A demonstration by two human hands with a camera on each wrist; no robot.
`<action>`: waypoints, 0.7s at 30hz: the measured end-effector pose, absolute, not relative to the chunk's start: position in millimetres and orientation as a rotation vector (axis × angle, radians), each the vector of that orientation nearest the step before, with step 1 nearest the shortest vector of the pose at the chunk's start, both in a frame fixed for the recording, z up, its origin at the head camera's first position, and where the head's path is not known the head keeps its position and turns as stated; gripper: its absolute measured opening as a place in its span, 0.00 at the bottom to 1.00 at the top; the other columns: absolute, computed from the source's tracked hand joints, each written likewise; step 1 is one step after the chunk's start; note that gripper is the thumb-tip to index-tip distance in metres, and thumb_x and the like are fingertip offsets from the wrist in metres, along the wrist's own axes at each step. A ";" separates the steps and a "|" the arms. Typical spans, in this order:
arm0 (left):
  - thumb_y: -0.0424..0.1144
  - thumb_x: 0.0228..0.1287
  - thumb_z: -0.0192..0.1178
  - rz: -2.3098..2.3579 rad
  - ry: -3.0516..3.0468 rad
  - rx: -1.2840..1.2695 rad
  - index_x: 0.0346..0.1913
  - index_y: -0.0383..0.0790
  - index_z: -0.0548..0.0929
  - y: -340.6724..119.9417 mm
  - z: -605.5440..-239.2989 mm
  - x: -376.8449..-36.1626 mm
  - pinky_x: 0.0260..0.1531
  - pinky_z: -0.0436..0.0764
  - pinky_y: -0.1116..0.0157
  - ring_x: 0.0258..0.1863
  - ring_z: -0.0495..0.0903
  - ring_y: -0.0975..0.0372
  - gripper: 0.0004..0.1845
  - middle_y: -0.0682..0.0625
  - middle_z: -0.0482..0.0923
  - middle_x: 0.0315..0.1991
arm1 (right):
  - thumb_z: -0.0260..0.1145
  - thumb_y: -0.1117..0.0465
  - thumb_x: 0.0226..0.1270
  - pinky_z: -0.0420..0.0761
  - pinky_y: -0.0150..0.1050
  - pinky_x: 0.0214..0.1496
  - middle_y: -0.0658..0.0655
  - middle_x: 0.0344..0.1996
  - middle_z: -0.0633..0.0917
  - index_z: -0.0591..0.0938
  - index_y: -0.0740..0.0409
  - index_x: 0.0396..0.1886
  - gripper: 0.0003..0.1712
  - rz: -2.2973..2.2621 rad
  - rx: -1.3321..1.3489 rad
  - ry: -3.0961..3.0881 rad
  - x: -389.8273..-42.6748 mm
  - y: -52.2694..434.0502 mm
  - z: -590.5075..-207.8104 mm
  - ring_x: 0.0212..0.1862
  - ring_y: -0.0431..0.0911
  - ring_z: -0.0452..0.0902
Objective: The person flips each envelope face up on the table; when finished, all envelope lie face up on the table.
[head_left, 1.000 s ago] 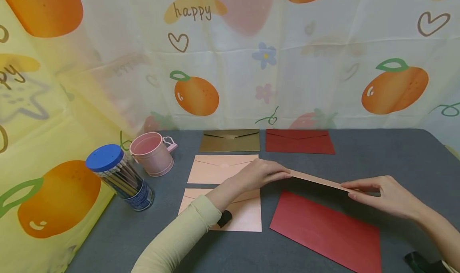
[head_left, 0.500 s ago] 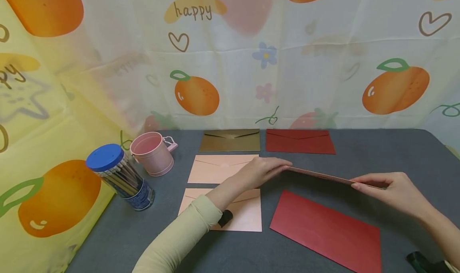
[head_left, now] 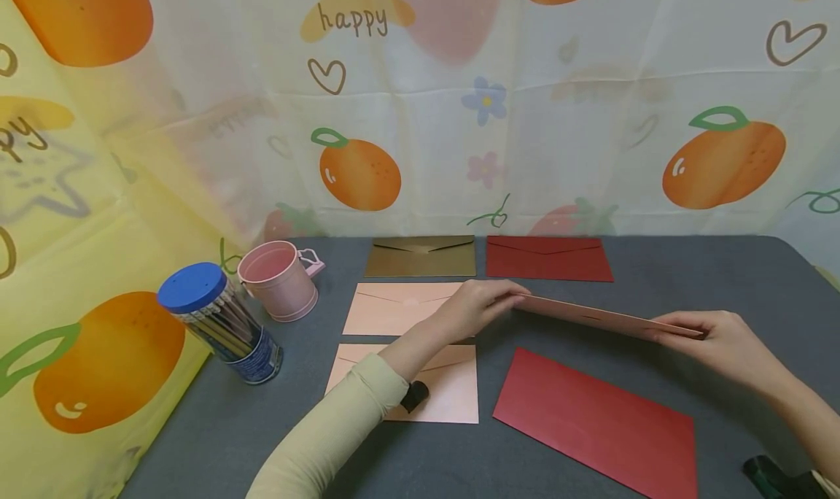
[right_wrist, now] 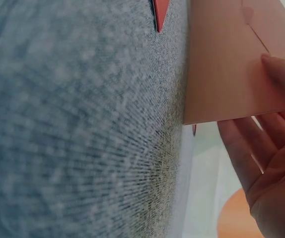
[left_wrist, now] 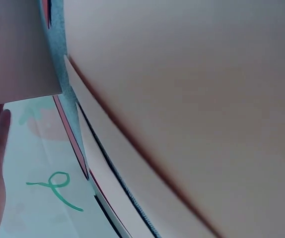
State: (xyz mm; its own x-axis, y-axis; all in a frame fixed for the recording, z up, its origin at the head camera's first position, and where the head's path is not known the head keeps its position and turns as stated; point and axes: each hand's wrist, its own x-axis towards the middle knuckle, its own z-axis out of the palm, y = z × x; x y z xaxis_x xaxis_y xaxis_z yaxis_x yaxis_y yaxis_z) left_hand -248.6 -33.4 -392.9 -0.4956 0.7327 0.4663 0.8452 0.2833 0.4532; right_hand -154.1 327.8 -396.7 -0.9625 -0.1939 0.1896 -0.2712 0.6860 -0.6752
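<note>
A pale pink envelope (head_left: 590, 316) is held up off the table, tilted so its face shows as a narrow strip in the head view. My left hand (head_left: 477, 311) pinches its left end. At the opposite end my right hand (head_left: 718, 340) grips it, thumb (right_wrist: 281, 72) on the flap side and fingers behind, as the right wrist view shows. Below it a large red envelope (head_left: 597, 426) lies slanted on the table. Two more pale pink envelopes lie flat at the left, the farther one (head_left: 387, 309) and the nearer one (head_left: 446, 393), partly covered by my left forearm.
Along the back edge lie a gold envelope (head_left: 420, 258) and a smaller red envelope (head_left: 547, 258). At the left stand a pink mug-like pail (head_left: 278, 284) and a blue-lidded jar (head_left: 219, 324) of pencils. A fruit-print cloth (head_left: 564, 105) hangs behind the grey table (head_left: 709, 265).
The held envelope has turned from nearly edge-on to show more of its face. My right hand has shifted slightly right and up; the left hand has barely moved.
</note>
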 end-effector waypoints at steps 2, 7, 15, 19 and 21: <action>0.33 0.68 0.60 -0.990 -2.430 -1.450 0.51 0.40 0.84 -33.6 -392.5 -248.9 0.40 0.75 0.79 0.39 0.80 0.69 0.10 0.51 0.85 0.45 | 0.73 0.60 0.60 0.77 0.29 0.29 0.39 0.34 0.87 0.88 0.53 0.43 0.10 1.122 0.385 -2.812 -155.5 329.6 -397.1 0.35 0.28 0.80; 0.34 0.69 0.60 -0.906 -2.553 -1.391 0.50 0.41 0.84 -34.7 -391.8 -249.4 0.39 0.74 0.78 0.35 0.78 0.68 0.10 0.51 0.85 0.44 | 0.74 0.58 0.59 0.75 0.32 0.29 0.40 0.34 0.87 0.88 0.53 0.43 0.11 1.050 0.370 -2.867 -158.4 332.8 -398.7 0.33 0.30 0.77; 0.33 0.69 0.59 -0.970 -2.627 -1.350 0.49 0.41 0.84 -34.9 -391.9 -249.3 0.40 0.74 0.76 0.36 0.78 0.67 0.09 0.51 0.85 0.42 | 0.73 0.55 0.60 0.74 0.33 0.29 0.45 0.33 0.87 0.89 0.50 0.40 0.09 0.900 0.394 -2.906 -162.5 331.4 -400.3 0.31 0.28 0.74; 0.32 0.68 0.61 -1.055 -2.582 -1.308 0.41 0.39 0.83 -34.5 -394.4 -250.1 0.40 0.76 0.75 0.34 0.80 0.67 0.03 0.51 0.85 0.35 | 0.73 0.52 0.60 0.70 0.33 0.23 0.49 0.22 0.85 0.90 0.55 0.32 0.10 0.849 0.319 -2.927 -163.7 327.0 -397.5 0.25 0.31 0.72; 0.33 0.67 0.61 -1.102 -2.569 -1.269 0.37 0.39 0.82 -34.5 -395.7 -250.0 0.39 0.76 0.75 0.33 0.79 0.66 0.01 0.51 0.84 0.33 | 0.72 0.50 0.61 0.66 0.34 0.21 0.49 0.18 0.82 0.87 0.56 0.26 0.14 0.833 0.259 -2.947 -163.8 324.4 -395.7 0.22 0.34 0.68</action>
